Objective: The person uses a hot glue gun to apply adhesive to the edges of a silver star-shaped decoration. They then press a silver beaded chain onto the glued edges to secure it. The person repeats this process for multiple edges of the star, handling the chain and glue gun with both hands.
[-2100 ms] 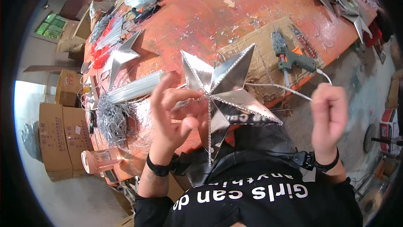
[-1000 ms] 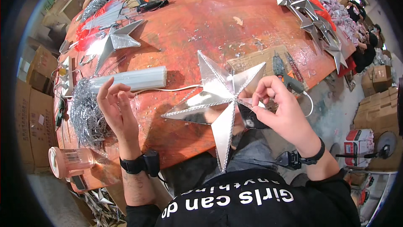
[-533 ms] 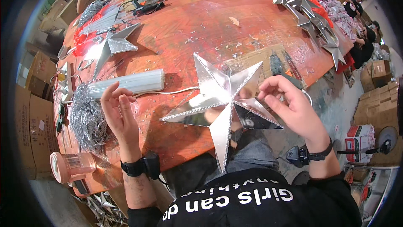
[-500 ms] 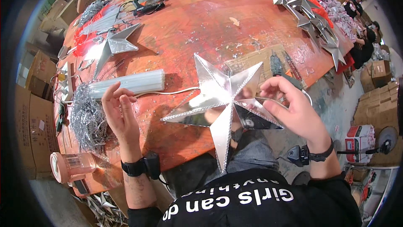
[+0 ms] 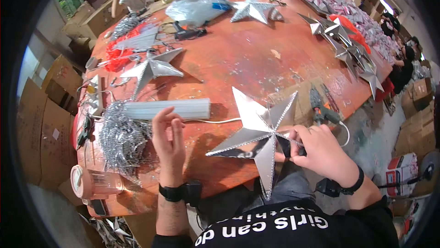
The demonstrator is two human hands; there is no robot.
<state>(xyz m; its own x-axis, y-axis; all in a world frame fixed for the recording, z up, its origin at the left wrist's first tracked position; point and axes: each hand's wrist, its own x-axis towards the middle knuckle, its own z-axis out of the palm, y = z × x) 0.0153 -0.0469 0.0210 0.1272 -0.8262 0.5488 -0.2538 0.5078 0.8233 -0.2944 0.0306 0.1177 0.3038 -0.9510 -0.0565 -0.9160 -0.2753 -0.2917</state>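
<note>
A shiny silver five-pointed star (image 5: 250, 115) with beaded trim along its ridges is tilted over the table's near edge. My right hand (image 5: 325, 151) is closed around its right-hand arm, covering part of it. To the star's left, my left hand (image 5: 169, 147) is raised with fingers apart and slightly curled, holding nothing. Just behind that hand lies a bundle of translucent glue sticks (image 5: 183, 109). A tangled heap of silver bead trim (image 5: 121, 133) sits left of it. A glue gun (image 5: 321, 106) with a white cord rests on cardboard beyond my right hand.
A pink clear cup (image 5: 98, 183) stands at the near left edge. Other silver stars lie at the left (image 5: 151, 70), far side (image 5: 253, 8) and right (image 5: 348, 51). A second glue gun (image 5: 188, 31) is beside a plastic bag (image 5: 195, 9). Cardboard boxes (image 5: 55, 119) flank the table.
My right hand has closed on the star's right arm, where its fingers were apart before. The view has shifted, showing more of the table's far side. My left hand stays raised and open.
</note>
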